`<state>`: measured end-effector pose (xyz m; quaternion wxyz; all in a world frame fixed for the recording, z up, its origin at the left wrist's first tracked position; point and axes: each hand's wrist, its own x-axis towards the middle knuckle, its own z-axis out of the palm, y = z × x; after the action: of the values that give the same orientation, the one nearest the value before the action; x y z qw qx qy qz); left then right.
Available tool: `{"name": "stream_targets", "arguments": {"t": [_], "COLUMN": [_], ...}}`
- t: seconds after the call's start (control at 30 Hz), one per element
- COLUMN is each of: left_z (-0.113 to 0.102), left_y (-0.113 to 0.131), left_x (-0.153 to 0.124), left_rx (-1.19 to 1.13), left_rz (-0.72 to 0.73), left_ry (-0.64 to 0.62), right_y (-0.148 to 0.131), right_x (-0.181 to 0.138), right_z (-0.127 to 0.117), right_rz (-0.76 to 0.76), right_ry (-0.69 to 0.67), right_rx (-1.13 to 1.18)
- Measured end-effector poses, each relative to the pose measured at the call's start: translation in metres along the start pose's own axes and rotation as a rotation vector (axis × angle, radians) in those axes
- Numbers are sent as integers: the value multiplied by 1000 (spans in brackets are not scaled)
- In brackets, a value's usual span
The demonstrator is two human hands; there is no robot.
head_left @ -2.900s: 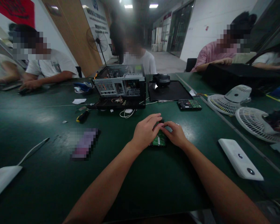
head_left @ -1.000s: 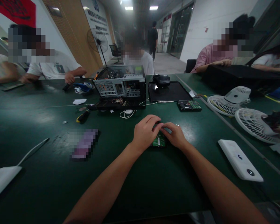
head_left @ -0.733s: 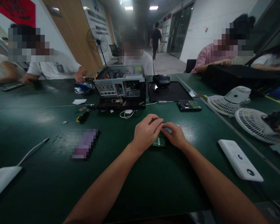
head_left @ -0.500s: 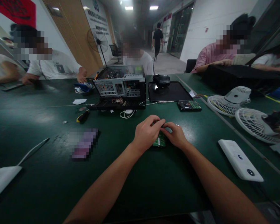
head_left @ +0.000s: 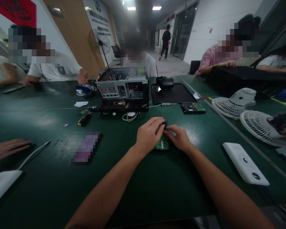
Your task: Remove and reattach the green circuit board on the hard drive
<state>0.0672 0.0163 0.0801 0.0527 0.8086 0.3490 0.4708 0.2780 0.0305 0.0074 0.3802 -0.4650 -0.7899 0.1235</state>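
A small hard drive with a green circuit board (head_left: 163,144) lies on the dark green table (head_left: 138,190) in front of me. My left hand (head_left: 149,133) rests over its left side, fingers curled onto its top. My right hand (head_left: 180,138) covers its right side, fingertips pinched at the drive's far edge beside the left fingers. Most of the drive is hidden under both hands.
An open computer case (head_left: 124,89) stands beyond, with a white cable (head_left: 130,116), a black tray (head_left: 173,93) and a second drive (head_left: 193,107). Two white fans (head_left: 235,100) and a white box (head_left: 245,163) lie right. Another person's hand (head_left: 7,148) rests at left. A screwdriver (head_left: 84,120) lies nearby.
Another person's hand has come into view at the left edge. My two hands stay on the drive, fingers shifting slightly. A person in the corridor has walked farther away.
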Motion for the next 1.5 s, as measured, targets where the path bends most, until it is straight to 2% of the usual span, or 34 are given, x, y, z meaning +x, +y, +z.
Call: {"name": "stream_targets", "arguments": {"t": [0.5, 0.9, 1.27, 1.5], "left_z": [-1, 1, -1, 0], "left_y": [-2, -5, 0, -1], "left_x": [-4, -3, -2, -4], "left_rx": [133, 54, 20, 76], "left_rz": [82, 121, 41, 33], "left_ry": [-46, -51, -38, -32], "right_y": [0, 0, -2, -2], "right_x": [-1, -1, -1, -1], "right_z": [2, 3, 3, 4], "right_rz": [20, 34, 24, 34], "right_ry": [13, 25, 46, 47], "right_rx": [-9, -25, -30, -37]}}
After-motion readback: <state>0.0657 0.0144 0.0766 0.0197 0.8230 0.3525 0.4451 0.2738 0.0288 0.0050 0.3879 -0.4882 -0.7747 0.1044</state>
